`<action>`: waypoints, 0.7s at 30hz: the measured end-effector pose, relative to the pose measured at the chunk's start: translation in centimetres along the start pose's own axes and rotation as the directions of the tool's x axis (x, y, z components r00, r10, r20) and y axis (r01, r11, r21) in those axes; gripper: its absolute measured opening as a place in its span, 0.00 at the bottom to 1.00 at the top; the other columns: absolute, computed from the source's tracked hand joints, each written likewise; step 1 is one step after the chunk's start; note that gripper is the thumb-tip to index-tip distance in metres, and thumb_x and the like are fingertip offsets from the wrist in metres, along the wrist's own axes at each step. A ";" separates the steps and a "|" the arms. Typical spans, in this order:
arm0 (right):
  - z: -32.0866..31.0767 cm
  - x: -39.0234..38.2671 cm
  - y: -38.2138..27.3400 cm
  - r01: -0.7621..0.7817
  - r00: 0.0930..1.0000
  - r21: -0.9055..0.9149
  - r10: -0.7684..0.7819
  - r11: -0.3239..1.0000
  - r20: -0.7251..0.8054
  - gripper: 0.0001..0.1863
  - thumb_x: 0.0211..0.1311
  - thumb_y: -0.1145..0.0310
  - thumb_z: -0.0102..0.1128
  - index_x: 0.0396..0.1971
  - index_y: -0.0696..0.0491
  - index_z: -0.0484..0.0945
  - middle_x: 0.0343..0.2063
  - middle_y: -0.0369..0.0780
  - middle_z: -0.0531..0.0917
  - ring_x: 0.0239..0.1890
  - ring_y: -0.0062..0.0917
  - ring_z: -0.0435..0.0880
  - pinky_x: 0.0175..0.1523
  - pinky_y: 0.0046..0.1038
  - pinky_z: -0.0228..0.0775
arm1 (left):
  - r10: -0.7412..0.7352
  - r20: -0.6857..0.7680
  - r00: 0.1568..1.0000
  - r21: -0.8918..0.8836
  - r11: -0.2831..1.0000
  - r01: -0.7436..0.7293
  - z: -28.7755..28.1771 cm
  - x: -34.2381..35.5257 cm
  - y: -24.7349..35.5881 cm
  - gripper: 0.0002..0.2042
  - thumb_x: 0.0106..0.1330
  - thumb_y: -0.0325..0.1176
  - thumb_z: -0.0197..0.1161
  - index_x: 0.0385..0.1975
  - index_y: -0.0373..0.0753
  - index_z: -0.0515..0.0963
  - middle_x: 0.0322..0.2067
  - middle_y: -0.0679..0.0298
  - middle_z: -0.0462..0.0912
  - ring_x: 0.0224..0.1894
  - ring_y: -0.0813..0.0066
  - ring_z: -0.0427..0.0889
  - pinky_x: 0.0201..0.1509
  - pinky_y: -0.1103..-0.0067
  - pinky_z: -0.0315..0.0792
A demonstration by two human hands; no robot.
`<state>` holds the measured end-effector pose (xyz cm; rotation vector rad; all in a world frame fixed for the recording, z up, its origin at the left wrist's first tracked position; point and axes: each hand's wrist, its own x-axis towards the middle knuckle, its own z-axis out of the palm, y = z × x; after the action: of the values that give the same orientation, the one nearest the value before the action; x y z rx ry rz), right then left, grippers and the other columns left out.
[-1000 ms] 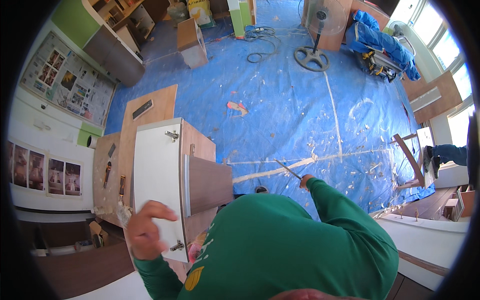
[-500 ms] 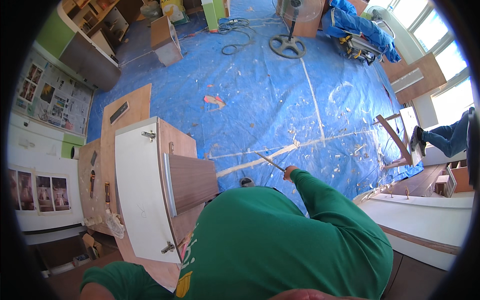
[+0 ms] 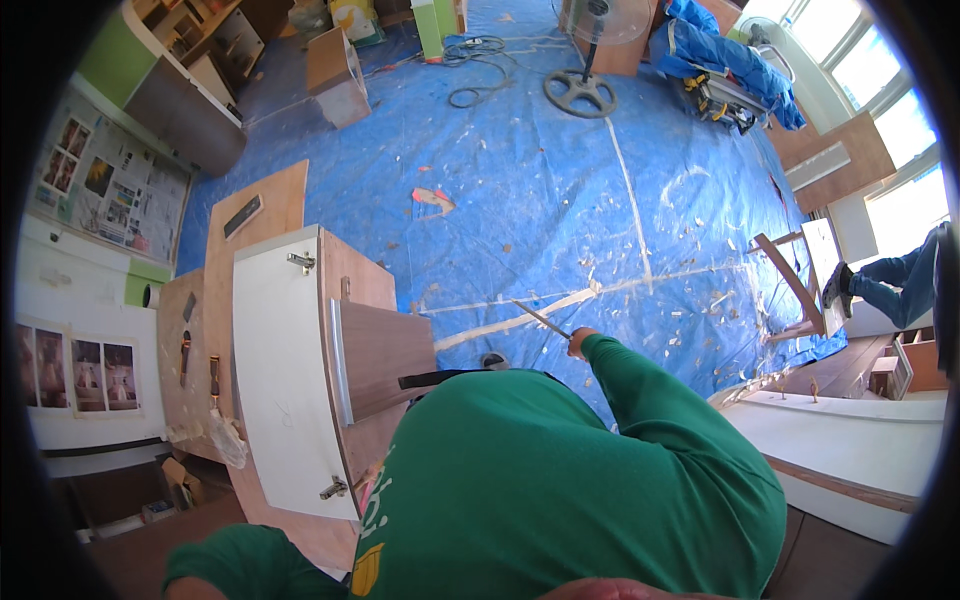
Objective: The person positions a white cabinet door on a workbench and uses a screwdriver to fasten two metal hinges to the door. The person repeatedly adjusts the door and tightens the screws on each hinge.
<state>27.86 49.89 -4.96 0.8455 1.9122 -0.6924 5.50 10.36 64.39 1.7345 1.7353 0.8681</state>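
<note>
My right hand (image 3: 578, 342) is stretched out ahead of me over the blue sheet, closed around a long thin rod-like tool (image 3: 543, 319). The tool points forward and left; its exact kind is too small to tell. Below my left sleeve (image 3: 245, 562) the arm runs out at the lower edge, and the left hand is out of the picture. To my left stands a wooden cabinet box with a white door (image 3: 285, 370) that bears two metal hinges, and a brown drawer front (image 3: 385, 360). A dark flat strip (image 3: 420, 380) sticks out beside my torso; what it is stays unclear.
Screwdriver-like tools (image 3: 214, 378) lie on a wooden board left of the cabinet. A fan on a round base (image 3: 580, 94), a coiled cable (image 3: 478, 70) and a wooden box (image 3: 338, 85) stand farther off. Another person's leg (image 3: 895, 280) shows at right, near a wooden frame (image 3: 800, 280).
The dark flat strip has come into view beside my torso. My right hand keeps its grip on the thin tool with hardly any movement. The view has shifted slightly.
</note>
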 end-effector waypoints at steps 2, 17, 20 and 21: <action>-0.9 0.1 -2.2 -0.012 0.999 0.044 0.014 0.999 -0.048 0.24 0.59 0.54 0.64 0.53 0.51 0.86 0.52 0.47 0.86 0.55 0.43 0.85 0.59 0.42 0.78 | 0.456 0.025 0.890 -0.124 0.885 -0.450 0.2 1.8 -2.6 0.12 0.60 0.45 0.66 0.27 0.43 0.78 0.26 0.63 0.77 0.26 0.65 0.72 0.33 0.67 0.65; 1.1 -1.7 -2.2 -0.079 0.984 0.204 0.110 0.976 -0.144 0.20 0.61 0.65 0.58 0.51 0.53 0.86 0.51 0.50 0.86 0.55 0.44 0.86 0.58 0.43 0.79 | -0.589 -0.671 0.451 -0.466 0.808 0.361 15.0 -10.4 -36.9 0.08 0.74 0.32 0.55 0.34 0.36 0.78 0.34 0.64 0.80 0.37 0.77 0.76 0.45 0.79 0.74; 0.0 -4.7 -2.9 -0.157 0.968 0.298 0.206 0.941 -0.140 0.20 0.61 0.65 0.60 0.52 0.53 0.86 0.51 0.49 0.86 0.54 0.43 0.86 0.57 0.42 0.80 | -0.750 -0.561 0.349 -0.557 0.654 0.512 22.8 -15.8 -45.2 0.08 0.74 0.31 0.57 0.31 0.38 0.78 0.29 0.67 0.81 0.31 0.78 0.76 0.40 0.80 0.73; 0.1 -5.3 -2.6 -0.151 0.965 0.318 0.208 0.936 -0.156 0.19 0.62 0.64 0.60 0.51 0.52 0.87 0.50 0.48 0.87 0.53 0.43 0.87 0.56 0.42 0.80 | -0.781 -0.515 0.354 -0.576 0.621 0.532 25.0 -17.2 -47.4 0.08 0.73 0.31 0.58 0.31 0.38 0.78 0.27 0.68 0.80 0.29 0.79 0.76 0.38 0.80 0.73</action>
<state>27.72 46.75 0.08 1.3050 1.8876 -0.8313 -6.08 -3.54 11.11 0.2475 2.3468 1.4260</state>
